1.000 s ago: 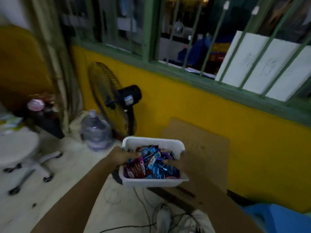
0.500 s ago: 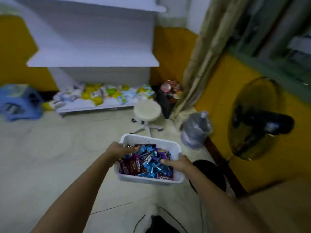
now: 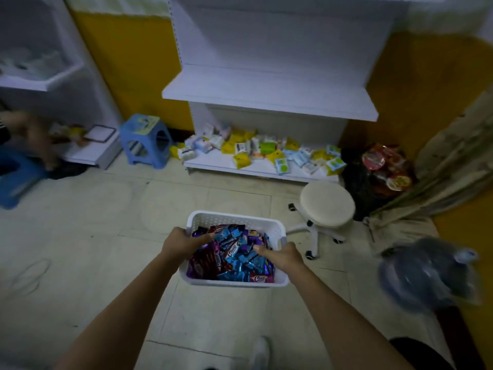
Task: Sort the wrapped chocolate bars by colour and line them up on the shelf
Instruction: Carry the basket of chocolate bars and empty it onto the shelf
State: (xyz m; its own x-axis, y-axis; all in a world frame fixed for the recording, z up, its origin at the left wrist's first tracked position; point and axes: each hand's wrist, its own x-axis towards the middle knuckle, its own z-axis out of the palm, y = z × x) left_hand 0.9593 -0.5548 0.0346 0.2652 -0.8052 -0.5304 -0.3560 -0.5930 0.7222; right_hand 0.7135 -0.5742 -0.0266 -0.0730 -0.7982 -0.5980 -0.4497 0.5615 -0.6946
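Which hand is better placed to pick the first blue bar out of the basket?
Right, probably. The right hand grips the basket rim with its thumb over the blue bars; the left hand grips the side where purple and maroon bars lie.

Straight ahead I see open floor [image 3: 165,204] between me and the white shelf [image 3: 266,94], so that way is easy to go. The middle board of the shelf shows its flat white top from end to end, with tall open room above it. The bottom board [image 3: 240,170] is crowded with little packets [image 3: 266,149], so a hand would bump them there. On my right a round stool [image 3: 326,204] stands near the basket [image 3: 234,217], and a big water bottle [image 3: 426,276] sits closer to me. A black bag [image 3: 357,182] and a curtain [image 3: 453,161] fill the right corner. On the left, a blue stool [image 3: 145,141] stands beside the shelf.
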